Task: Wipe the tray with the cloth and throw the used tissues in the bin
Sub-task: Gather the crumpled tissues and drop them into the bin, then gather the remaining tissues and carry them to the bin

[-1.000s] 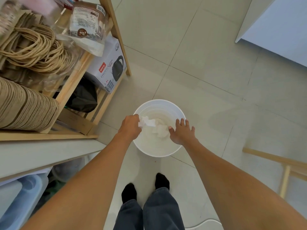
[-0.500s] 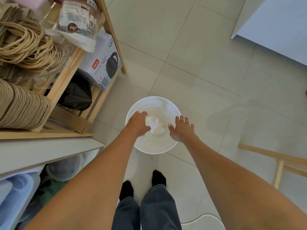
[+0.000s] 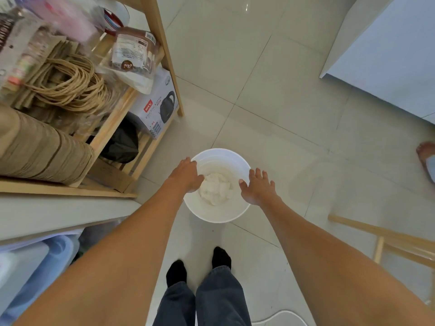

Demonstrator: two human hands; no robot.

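Note:
A round white bin (image 3: pixel 235 214) stands on the tiled floor just ahead of my feet. Crumpled white tissues (image 3: pixel 215 189) lie inside it at the bottom. My left hand (image 3: pixel 184 175) hangs over the bin's left rim, palm down, fingers loosely spread, with nothing in it. My right hand (image 3: pixel 256 188) hovers over the right rim, fingers apart and empty. No tray and no cloth are in view.
A wooden shelf unit (image 3: pixel 162 43) stands at the left with stacked paper bags (image 3: pixel 44 149), a kettle box (image 3: pixel 155 107) and a black bag (image 3: pixel 122 142). A white counter edge (image 3: pixel 58 215) lies below it. A wooden frame (image 3: pixel 381 236) is at right, another person's foot (image 3: pixel 426 158) at far right.
My left hand let go of the tissues, which dropped to the bottom of the bin. That hand now rests open over the rim. The view pulled back a little.

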